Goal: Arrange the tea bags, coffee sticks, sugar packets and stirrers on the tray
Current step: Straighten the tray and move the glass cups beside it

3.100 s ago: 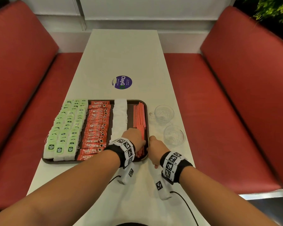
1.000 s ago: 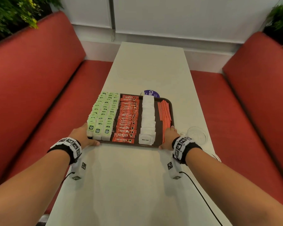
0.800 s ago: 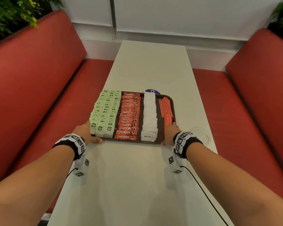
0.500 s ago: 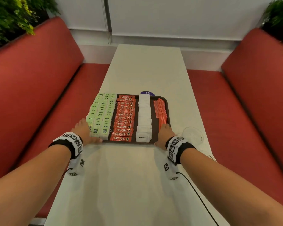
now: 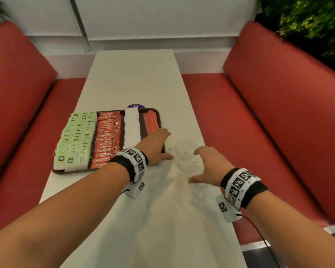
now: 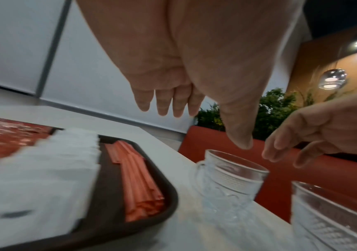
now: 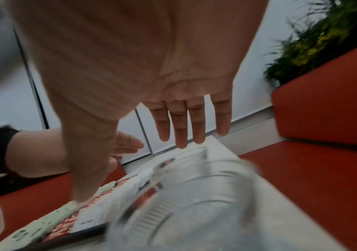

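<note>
Left hand point(image 5: 155, 145) hovered released over the tray point(image 5: 72, 171) on the table point(image 5: 135, 78); right hand point(image 5: 209, 167) spread, empty. Tray held rows: green tea bags point(image 5: 75, 136), red coffee sticks point(image 5: 106, 136), white sugar packets point(image 5: 132, 126), orange stirrers point(image 5: 151, 120).

Both forearms bare, no sleeves in view. Left wrist band point(image 5: 131, 163): black fabric cuff carrying a row of white square tiles printed with black block-pattern markers. White camera housing point(image 5: 136, 189) slung under that wrist, one marker on its side. Right wrist band point(image 5: 242, 187): same black cuff, same white marker tiles. White housing point(image 5: 227, 209) beneath it, marker on its face. Thin black cable point(image 5: 259, 235) trails back from the right housing. Hands bare, no rings or gloves
</note>
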Action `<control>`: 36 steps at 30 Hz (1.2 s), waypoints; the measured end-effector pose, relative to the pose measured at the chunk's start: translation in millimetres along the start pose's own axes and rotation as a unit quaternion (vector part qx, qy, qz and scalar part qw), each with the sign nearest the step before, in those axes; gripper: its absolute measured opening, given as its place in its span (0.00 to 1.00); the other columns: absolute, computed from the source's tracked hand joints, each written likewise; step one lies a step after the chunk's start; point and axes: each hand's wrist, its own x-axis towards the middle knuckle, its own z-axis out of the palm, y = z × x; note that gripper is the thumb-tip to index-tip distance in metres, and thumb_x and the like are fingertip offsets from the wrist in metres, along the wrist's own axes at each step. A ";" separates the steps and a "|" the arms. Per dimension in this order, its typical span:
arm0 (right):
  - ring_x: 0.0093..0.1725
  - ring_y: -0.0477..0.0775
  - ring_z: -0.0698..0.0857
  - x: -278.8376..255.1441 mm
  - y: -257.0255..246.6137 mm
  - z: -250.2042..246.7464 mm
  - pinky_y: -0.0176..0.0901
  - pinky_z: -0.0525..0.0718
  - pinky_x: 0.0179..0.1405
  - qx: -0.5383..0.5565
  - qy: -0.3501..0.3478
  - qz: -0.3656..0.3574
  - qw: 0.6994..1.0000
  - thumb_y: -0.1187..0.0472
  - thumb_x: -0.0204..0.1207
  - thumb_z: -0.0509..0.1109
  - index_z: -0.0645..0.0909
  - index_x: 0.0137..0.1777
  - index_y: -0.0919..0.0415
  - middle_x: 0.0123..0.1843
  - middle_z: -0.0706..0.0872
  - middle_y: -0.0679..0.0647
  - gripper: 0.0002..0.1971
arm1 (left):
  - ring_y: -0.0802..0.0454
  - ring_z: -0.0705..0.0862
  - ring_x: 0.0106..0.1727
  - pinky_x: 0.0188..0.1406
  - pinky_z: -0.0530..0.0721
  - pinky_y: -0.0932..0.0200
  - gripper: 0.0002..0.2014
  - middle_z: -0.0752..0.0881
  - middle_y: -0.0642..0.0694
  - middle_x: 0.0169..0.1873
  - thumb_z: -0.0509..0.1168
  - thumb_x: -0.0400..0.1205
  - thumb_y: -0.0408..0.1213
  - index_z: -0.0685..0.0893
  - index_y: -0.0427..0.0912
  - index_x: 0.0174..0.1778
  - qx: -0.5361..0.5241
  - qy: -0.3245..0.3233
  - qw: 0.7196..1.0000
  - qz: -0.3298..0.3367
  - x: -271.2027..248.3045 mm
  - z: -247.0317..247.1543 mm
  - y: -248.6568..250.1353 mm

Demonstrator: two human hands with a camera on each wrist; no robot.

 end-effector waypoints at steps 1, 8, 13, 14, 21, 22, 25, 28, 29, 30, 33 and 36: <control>0.76 0.54 0.71 -5.5 8.9 -1.3 0.52 0.75 0.75 -0.001 -0.024 0.011 1.000 0.35 0.55 0.86 0.64 0.81 0.51 0.77 0.71 0.50 0.56 | 0.48 0.55 0.87 0.85 0.54 0.53 0.48 0.56 0.44 0.87 0.74 0.77 0.58 0.58 0.43 0.87 -0.001 -0.017 1.000 0.003 9.3 3.5 10.9; 0.75 0.53 0.75 -8.4 35.8 12.0 0.45 0.74 0.74 0.019 -0.097 -0.018 0.995 0.51 0.65 0.86 0.58 0.86 0.54 0.79 0.73 0.51 0.53 | 0.44 0.73 0.77 0.76 0.72 0.48 0.50 0.72 0.43 0.79 0.78 0.72 0.58 0.63 0.41 0.84 0.006 -0.068 0.998 0.001 50.7 20.6 44.7; 0.68 0.52 0.78 14.2 42.4 20.3 0.44 0.78 0.66 0.027 -0.086 -0.058 0.994 0.47 0.65 0.85 0.54 0.86 0.43 0.72 0.75 0.48 0.54 | 0.44 0.71 0.79 0.79 0.70 0.48 0.50 0.72 0.44 0.80 0.77 0.72 0.60 0.62 0.45 0.85 0.003 -0.063 0.998 -0.013 76.5 21.5 30.0; 0.66 0.51 0.79 20.6 41.1 21.3 0.43 0.79 0.64 0.019 -0.085 -0.070 0.994 0.46 0.65 0.84 0.53 0.86 0.41 0.71 0.74 0.48 0.55 | 0.43 0.73 0.77 0.77 0.72 0.47 0.50 0.74 0.42 0.78 0.77 0.71 0.61 0.62 0.46 0.85 0.006 -0.059 0.998 -0.017 82.8 18.7 25.0; 0.67 0.55 0.80 71.0 12.5 20.8 0.44 0.80 0.63 0.046 -0.032 -0.043 0.997 0.45 0.62 0.86 0.61 0.81 0.55 0.75 0.73 0.51 0.51 | 0.36 0.75 0.73 0.72 0.76 0.44 0.52 0.73 0.35 0.73 0.80 0.68 0.62 0.61 0.53 0.85 0.017 -0.063 0.996 -0.060 126.1 -8.4 -16.8; 0.67 0.55 0.80 78.7 8.4 20.2 0.44 0.80 0.62 0.055 -0.020 -0.029 0.998 0.46 0.62 0.86 0.62 0.80 0.56 0.74 0.74 0.52 0.50 | 0.37 0.74 0.74 0.72 0.75 0.45 0.52 0.74 0.35 0.74 0.80 0.69 0.60 0.61 0.52 0.85 0.013 -0.056 0.997 -0.060 131.2 -12.0 -21.4; 0.65 0.57 0.81 103.3 0.6 18.6 0.43 0.78 0.56 0.072 0.015 0.010 0.997 0.46 0.61 0.86 0.66 0.76 0.58 0.70 0.77 0.54 0.46 | 0.40 0.75 0.75 0.71 0.75 0.48 0.50 0.76 0.39 0.75 0.81 0.70 0.55 0.64 0.46 0.85 -0.013 -0.029 0.997 -0.066 146.1 -17.8 -35.5; 0.62 0.58 0.81 125.1 -2.6 16.1 0.43 0.76 0.51 0.072 0.047 0.045 0.995 0.44 0.61 0.86 0.69 0.70 0.58 0.67 0.78 0.55 0.42 | 0.42 0.77 0.74 0.71 0.77 0.48 0.50 0.78 0.43 0.75 0.82 0.68 0.56 0.66 0.45 0.84 -0.026 -0.008 0.997 -0.073 159.1 -17.1 -47.7; 0.62 0.58 0.81 131.1 -4.2 15.5 0.44 0.77 0.51 0.072 0.054 0.054 0.994 0.44 0.61 0.86 0.69 0.70 0.59 0.67 0.78 0.55 0.42 | 0.42 0.77 0.73 0.70 0.78 0.48 0.50 0.78 0.43 0.75 0.82 0.68 0.57 0.66 0.45 0.83 -0.028 -0.003 0.997 -0.075 162.1 -17.0 -49.9; 0.63 0.58 0.81 136.4 -5.7 15.0 0.44 0.77 0.51 0.074 0.059 0.061 0.994 0.44 0.62 0.86 0.69 0.70 0.59 0.67 0.78 0.55 0.42 | 0.42 0.78 0.73 0.69 0.78 0.48 0.50 0.79 0.43 0.74 0.82 0.68 0.57 0.67 0.46 0.83 -0.031 0.001 0.997 -0.078 165.0 -16.7 -52.0; 0.62 0.57 0.81 148.5 -14.0 14.4 0.45 0.78 0.51 0.085 0.072 0.074 0.991 0.44 0.62 0.86 0.69 0.68 0.61 0.64 0.79 0.56 0.41 | 0.42 0.78 0.73 0.70 0.78 0.48 0.50 0.79 0.44 0.75 0.82 0.67 0.57 0.67 0.47 0.82 -0.035 0.006 0.996 -0.081 171.4 -15.9 -56.0; 0.60 0.59 0.83 155.4 -22.6 18.5 0.53 0.85 0.56 0.123 0.076 0.083 0.986 0.44 0.59 0.87 0.69 0.65 0.61 0.61 0.81 0.56 0.42 | 0.43 0.78 0.73 0.70 0.78 0.48 0.50 0.79 0.46 0.75 0.82 0.66 0.58 0.68 0.48 0.82 -0.036 0.005 0.996 -0.078 177.0 -14.6 -59.1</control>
